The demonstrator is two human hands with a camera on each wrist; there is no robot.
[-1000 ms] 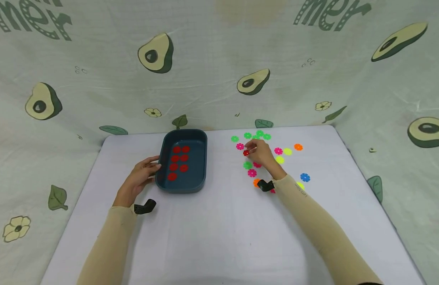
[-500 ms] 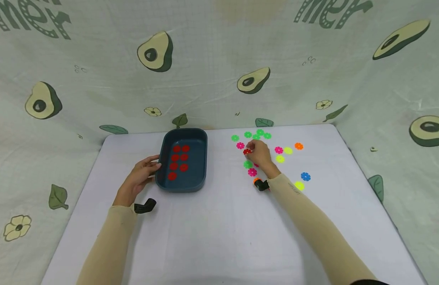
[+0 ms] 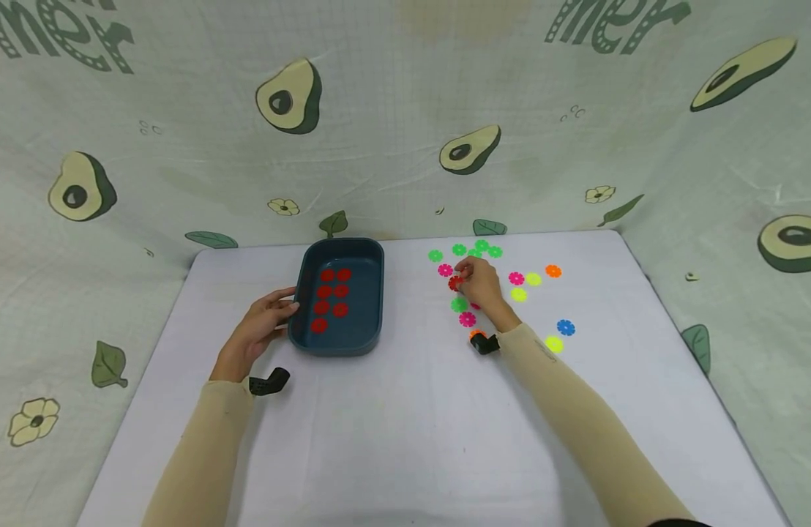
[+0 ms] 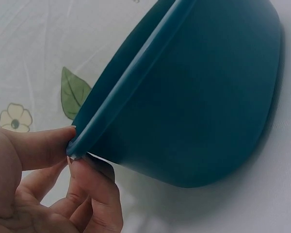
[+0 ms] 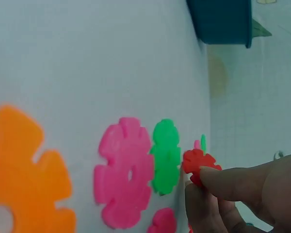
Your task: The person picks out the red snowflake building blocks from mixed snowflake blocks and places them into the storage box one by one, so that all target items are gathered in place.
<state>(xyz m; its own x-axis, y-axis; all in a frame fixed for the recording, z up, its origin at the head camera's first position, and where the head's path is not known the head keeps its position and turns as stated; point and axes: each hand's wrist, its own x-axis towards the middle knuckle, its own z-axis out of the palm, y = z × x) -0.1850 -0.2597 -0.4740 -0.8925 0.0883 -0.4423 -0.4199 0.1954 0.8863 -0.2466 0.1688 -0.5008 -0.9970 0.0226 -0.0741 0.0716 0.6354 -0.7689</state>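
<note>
A deep teal plastic tub stands at the left of the middle, with several red flower-shaped discs lying flat inside it. My left hand pinches its left rim, thumb on top and fingers curled beneath, as the left wrist view shows close up. On the right, my right hand pinches a red flower-shaped disc between thumb and fingers, among the scattered discs. A green disc and a pink disc lie just in front of that hand, which partly covers another pink one.
Several green discs cluster by the table's back edge. Yellow, orange and blue discs lie to the right of the hand. A printed cloth rises behind the white table.
My right wrist has shifted slightly left, and the red disc between its fingertips has tilted a little. The left hand stays on the tub's rim.
</note>
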